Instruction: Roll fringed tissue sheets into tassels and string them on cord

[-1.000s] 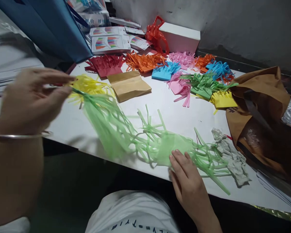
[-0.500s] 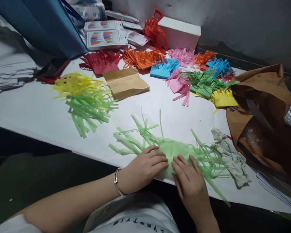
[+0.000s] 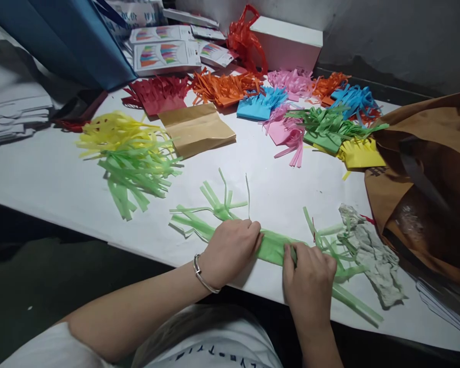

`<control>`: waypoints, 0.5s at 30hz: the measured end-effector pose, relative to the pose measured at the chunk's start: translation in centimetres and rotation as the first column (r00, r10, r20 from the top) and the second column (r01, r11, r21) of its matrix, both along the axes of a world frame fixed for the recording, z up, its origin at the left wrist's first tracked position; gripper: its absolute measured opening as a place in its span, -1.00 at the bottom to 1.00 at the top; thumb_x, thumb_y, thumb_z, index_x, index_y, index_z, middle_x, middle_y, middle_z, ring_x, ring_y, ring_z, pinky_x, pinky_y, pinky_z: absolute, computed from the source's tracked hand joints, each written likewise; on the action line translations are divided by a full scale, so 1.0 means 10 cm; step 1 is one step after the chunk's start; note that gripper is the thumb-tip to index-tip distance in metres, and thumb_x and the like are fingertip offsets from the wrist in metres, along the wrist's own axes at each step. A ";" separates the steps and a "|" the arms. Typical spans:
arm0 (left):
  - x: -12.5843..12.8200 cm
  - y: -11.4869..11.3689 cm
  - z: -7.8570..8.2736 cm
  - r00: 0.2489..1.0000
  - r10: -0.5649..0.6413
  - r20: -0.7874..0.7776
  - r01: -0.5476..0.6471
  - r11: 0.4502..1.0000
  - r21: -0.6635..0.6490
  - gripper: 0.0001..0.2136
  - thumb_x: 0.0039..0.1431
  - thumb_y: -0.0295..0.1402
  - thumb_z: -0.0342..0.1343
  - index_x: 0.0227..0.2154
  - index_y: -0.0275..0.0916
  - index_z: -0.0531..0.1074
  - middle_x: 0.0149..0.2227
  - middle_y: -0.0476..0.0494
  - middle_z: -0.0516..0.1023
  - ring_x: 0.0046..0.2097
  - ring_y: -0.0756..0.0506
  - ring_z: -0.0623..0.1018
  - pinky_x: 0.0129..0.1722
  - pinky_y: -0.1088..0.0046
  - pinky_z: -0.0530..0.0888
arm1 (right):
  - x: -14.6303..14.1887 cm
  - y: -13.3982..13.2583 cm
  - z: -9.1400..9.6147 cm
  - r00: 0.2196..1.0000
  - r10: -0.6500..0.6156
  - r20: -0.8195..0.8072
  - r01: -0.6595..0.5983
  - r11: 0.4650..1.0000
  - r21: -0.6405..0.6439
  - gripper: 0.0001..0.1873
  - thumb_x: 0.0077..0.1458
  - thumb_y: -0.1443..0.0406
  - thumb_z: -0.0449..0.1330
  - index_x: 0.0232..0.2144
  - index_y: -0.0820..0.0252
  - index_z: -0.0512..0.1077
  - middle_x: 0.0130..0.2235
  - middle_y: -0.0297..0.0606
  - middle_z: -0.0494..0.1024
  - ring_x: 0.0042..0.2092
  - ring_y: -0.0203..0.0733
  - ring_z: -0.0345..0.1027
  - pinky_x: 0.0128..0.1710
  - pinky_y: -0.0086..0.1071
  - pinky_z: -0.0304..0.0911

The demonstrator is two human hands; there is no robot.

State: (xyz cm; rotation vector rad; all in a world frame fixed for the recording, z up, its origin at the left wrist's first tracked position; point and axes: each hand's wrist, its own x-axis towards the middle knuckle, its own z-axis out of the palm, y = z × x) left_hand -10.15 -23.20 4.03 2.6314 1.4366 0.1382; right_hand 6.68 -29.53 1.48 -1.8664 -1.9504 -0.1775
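Observation:
A fringed sheet of light green tissue paper (image 3: 272, 246) lies near the table's front edge, its middle gathered into a narrow band. My left hand (image 3: 230, 250) has its fingers curled around the band's left part. At the right part my right hand (image 3: 310, 271) grips the same paper, fingertips tucked under and hidden. Cut strips fan out on both sides beyond my hands. To the right of the strips lies a crumpled pale grey-green sheet (image 3: 371, 260).
Yellow tissue fringe (image 3: 115, 130) and green fringe (image 3: 132, 176) lie at left beside folded tan paper (image 3: 199, 130). Several coloured tassels, such as a blue one (image 3: 258, 105), line the back. A brown bag (image 3: 398, 204) stands at right, a white box (image 3: 287, 43) behind.
Both hands went from lying flat on the paper to curled grips. The green paper's middle is now narrower, gathered into a band, and the right hand's strips shifted slightly.

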 end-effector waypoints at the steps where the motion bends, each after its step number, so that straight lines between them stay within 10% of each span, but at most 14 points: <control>1: 0.01 0.02 0.00 1.000 0.013 -0.019 -0.013 1.000 -0.014 -0.82 0.34 -0.41 0.00 -0.41 -0.27 0.37 -0.48 -0.12 0.49 -0.42 -0.17 0.51 -0.47 0.37 0.30 | 0.00 0.02 0.00 1.000 -0.020 0.019 0.021 1.000 -0.004 -0.83 0.33 0.30 0.08 -0.36 0.17 0.35 -0.48 -0.30 0.44 -0.36 -0.08 0.31 -0.15 -0.14 0.09; 5: 0.03 0.05 0.02 0.998 0.026 -0.062 -0.031 0.996 -0.083 -0.85 0.33 -0.40 0.01 -0.38 -0.27 0.38 -0.45 -0.13 0.53 -0.40 -0.19 0.56 -0.49 0.38 0.30 | 0.03 0.00 0.07 0.996 -0.080 0.045 0.073 0.987 0.145 -0.90 0.27 0.34 0.16 -0.18 0.24 0.43 -0.22 -0.08 0.56 -0.12 0.05 0.39 -0.01 -0.02 0.12; 11: 0.00 0.09 0.04 0.997 0.047 -0.064 -0.057 0.986 -0.159 -0.87 0.33 -0.40 0.02 -0.34 -0.28 0.40 -0.42 -0.13 0.56 -0.38 -0.17 0.56 -0.47 0.37 0.33 | 0.00 -0.12 0.05 0.926 0.374 -0.045 -0.369 0.924 0.096 -0.79 0.26 0.44 0.15 -0.07 0.28 0.46 -0.15 -0.14 0.59 -0.05 -0.06 0.43 0.12 -0.07 0.13; 15: -0.13 0.07 0.08 0.993 0.084 0.078 -0.088 0.995 0.053 -0.88 0.25 -0.53 0.01 -0.27 -0.28 0.44 -0.27 -0.20 0.57 -0.23 -0.22 0.54 -0.24 0.20 0.42 | 0.02 -0.11 -0.03 0.919 0.393 -0.038 -0.389 0.917 0.084 -0.80 0.26 0.50 0.10 -0.11 0.31 0.45 -0.20 -0.14 0.58 -0.11 -0.08 0.43 0.08 -0.08 0.18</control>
